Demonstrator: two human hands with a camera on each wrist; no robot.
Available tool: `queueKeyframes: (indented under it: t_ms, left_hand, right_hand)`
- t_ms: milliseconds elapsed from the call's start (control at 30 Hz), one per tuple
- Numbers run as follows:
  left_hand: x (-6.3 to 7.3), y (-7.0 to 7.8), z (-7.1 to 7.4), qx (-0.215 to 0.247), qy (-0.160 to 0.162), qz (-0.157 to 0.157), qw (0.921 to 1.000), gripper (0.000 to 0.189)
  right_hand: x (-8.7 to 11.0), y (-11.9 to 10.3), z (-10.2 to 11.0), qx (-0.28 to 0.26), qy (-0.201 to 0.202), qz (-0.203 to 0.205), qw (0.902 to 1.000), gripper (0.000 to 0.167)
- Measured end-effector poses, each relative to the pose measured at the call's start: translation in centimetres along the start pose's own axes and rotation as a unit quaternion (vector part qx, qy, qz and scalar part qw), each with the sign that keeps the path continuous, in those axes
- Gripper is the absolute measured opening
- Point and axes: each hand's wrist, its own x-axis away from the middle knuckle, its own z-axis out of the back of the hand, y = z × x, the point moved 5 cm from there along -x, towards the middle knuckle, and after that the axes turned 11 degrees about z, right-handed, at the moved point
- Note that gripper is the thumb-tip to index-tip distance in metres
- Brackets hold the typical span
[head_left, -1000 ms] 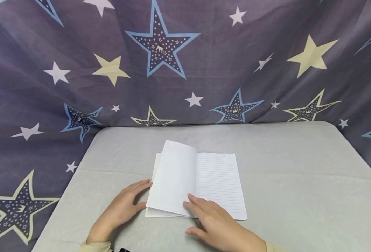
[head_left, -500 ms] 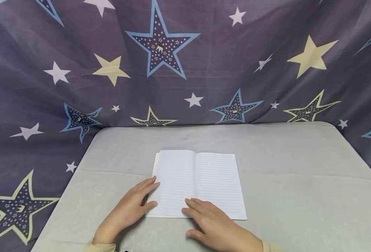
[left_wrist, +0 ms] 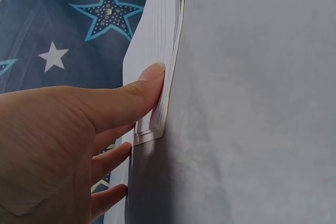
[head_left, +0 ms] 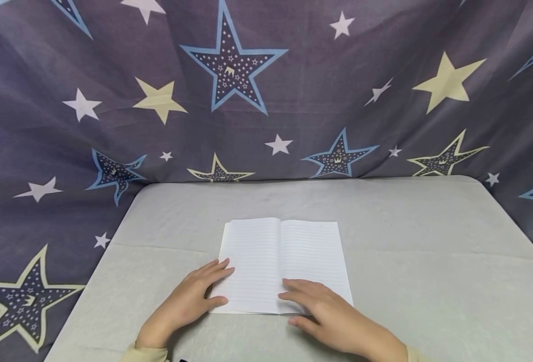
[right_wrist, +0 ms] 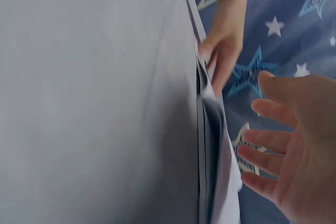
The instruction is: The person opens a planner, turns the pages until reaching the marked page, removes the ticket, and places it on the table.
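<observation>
An open notebook (head_left: 253, 251) with lined white pages lies in the middle of the table in the head view. My left hand (head_left: 194, 296) rests on the lower left edge of its left page, fingers and thumb spread. In the left wrist view the thumb (left_wrist: 149, 85) lies along the page edges near the notebook's corner. My right hand (head_left: 334, 317) is over the lower part of the right page, near the centre fold. Seen from the right wrist, this right hand (right_wrist: 289, 145) has its fingers extended and apart, holding nothing, beside the raised page edges (right_wrist: 223, 166).
A table (head_left: 429, 281) with a light grey cover extends round the notebook. Behind it and at both sides hangs a dark purple cloth (head_left: 302, 90) printed with stars. Light sleeves (head_left: 146, 353) show at the wrists.
The raised page has come down flat onto the left side. My left hand has moved slightly right onto the page. My right hand has shifted right, off the left page.
</observation>
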Motion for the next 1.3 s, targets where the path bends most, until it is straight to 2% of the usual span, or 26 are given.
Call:
queueKeyframes:
  t_ms: [133,267,467,567,933,1167,1300]
  left_hand:
    - [0.0,-0.1,0.0,0.001,-0.001,-0.002,1.0000,0.061]
    - [0.1,-0.2,0.0,0.000,-0.001,-0.002,1.0000,0.061]
    - [0.0,-0.2,-0.1,0.007,-0.009,0.003,0.9999,0.062]
    - [0.0,-0.3,-0.1,0.008,-0.010,0.006,0.9999,0.062]
    - [-0.1,-0.5,-0.3,0.012,-0.021,0.021,0.9995,0.064]
    - [0.0,-0.3,-0.1,0.012,-0.014,0.009,0.9998,0.062]
    - [0.0,-0.1,0.0,0.013,-0.015,0.010,0.9998,0.062]
  right_hand:
    - [1.5,1.5,1.2,0.028,0.032,0.004,0.9991,0.038]
    - [3.0,3.1,2.3,0.055,0.044,0.000,0.9975,0.043]
    - [4.9,5.4,3.4,0.061,-0.005,-0.044,0.9971,0.061]
    - [5.5,6.1,3.8,0.065,-0.025,-0.053,0.9962,0.065]
    - [5.7,7.0,4.0,0.081,-0.025,-0.054,0.9949,0.068]
    - [5.4,6.7,3.8,0.111,-0.007,-0.051,0.9924,0.061]
    - [5.2,6.5,3.8,0.120,0.000,-0.064,0.9907,0.056]
